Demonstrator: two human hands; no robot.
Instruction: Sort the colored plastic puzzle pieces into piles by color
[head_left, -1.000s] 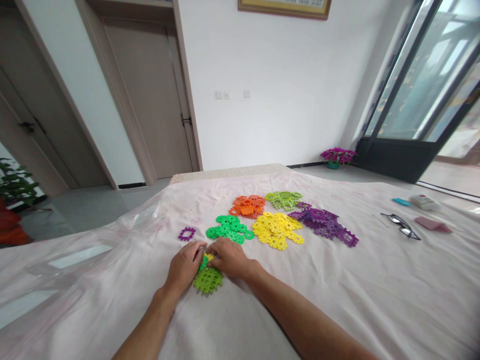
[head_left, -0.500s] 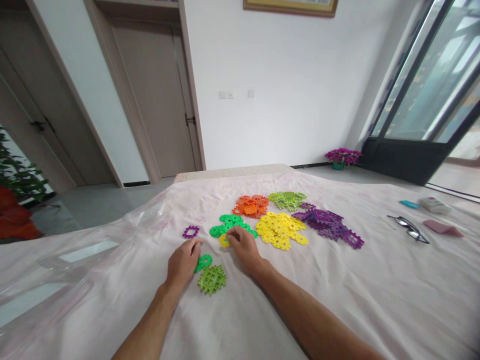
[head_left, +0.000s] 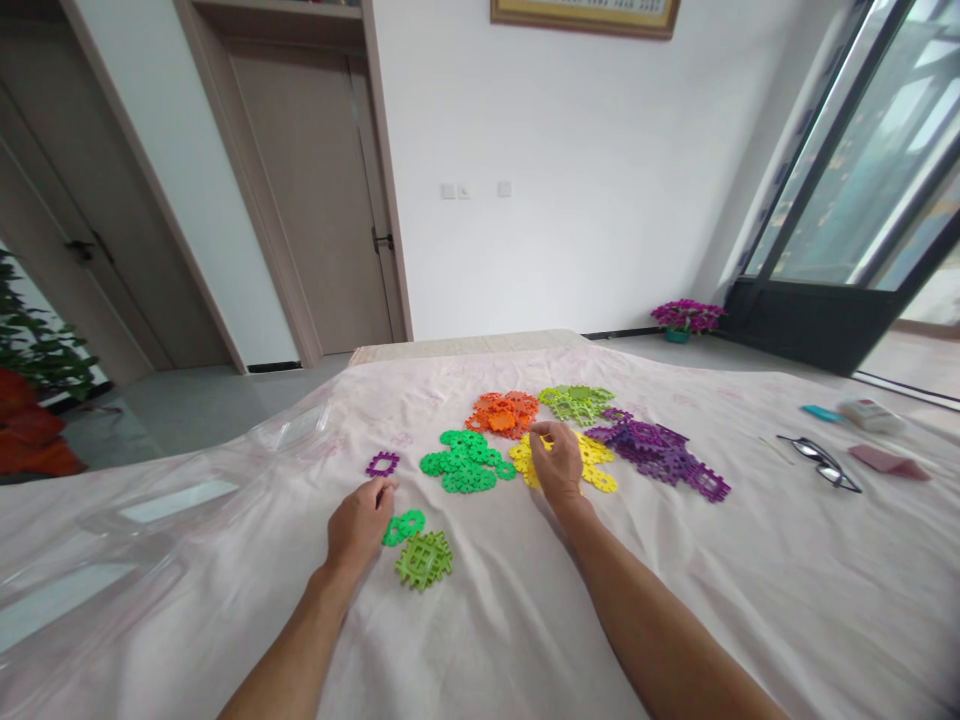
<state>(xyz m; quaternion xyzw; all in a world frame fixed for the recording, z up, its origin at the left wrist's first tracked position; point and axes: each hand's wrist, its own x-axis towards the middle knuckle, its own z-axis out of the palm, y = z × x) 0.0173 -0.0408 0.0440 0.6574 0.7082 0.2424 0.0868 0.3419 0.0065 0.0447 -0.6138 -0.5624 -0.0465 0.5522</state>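
My left hand (head_left: 361, 525) rests on the cloth with its fingers curled together; whatever they may hold is hidden. By it lie two joined-looking green flower discs (head_left: 411, 522), a lime-green interlocking square piece (head_left: 424, 560) and a purple square frame piece (head_left: 382, 463). Over the pile of yellow flower discs (head_left: 597, 452) is my right hand (head_left: 556, 462), fingers bent and closed, covering part of the pile. I cannot make out what is in them. Left of that hand is a pile of green flower discs (head_left: 466, 463).
Behind are piles of orange pieces (head_left: 504, 412) and lime-green pieces (head_left: 577, 402); purple pieces (head_left: 660, 450) lie to the right. Eyeglasses (head_left: 821, 462), a pink folded item (head_left: 889, 461) and a white box (head_left: 870, 415) are far right. Clear plastic containers (head_left: 172, 500) stand left.
My right hand has moved right, from the green pile to the yellow pile, taking the yellow disc away from the green ones. My left hand has shifted slightly left.
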